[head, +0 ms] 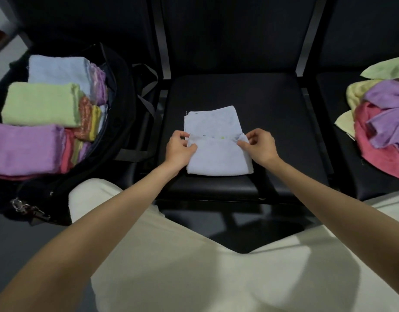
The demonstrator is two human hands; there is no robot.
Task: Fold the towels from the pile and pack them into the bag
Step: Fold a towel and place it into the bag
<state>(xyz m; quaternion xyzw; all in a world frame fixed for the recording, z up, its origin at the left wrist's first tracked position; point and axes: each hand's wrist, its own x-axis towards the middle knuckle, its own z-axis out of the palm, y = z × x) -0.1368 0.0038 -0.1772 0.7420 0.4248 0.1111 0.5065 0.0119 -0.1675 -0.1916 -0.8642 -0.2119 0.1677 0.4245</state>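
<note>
On the middle black seat [272,113], the pale blue towel [216,158] lies flat with its near half folded over the far half, bare padded surface open on every side; the left hand [179,149] and right hand [260,146] each pinch a corner of the folded edge, a closed grip on soft terry cloth. At left the black bag [119,91], cut off by the frame, holds folded blue, green, purple and pink towels in neat rectangular stacks [41,104]. At right the unfolded pile [383,122], crumpled and also cropped, lies on the next seat.
</note>
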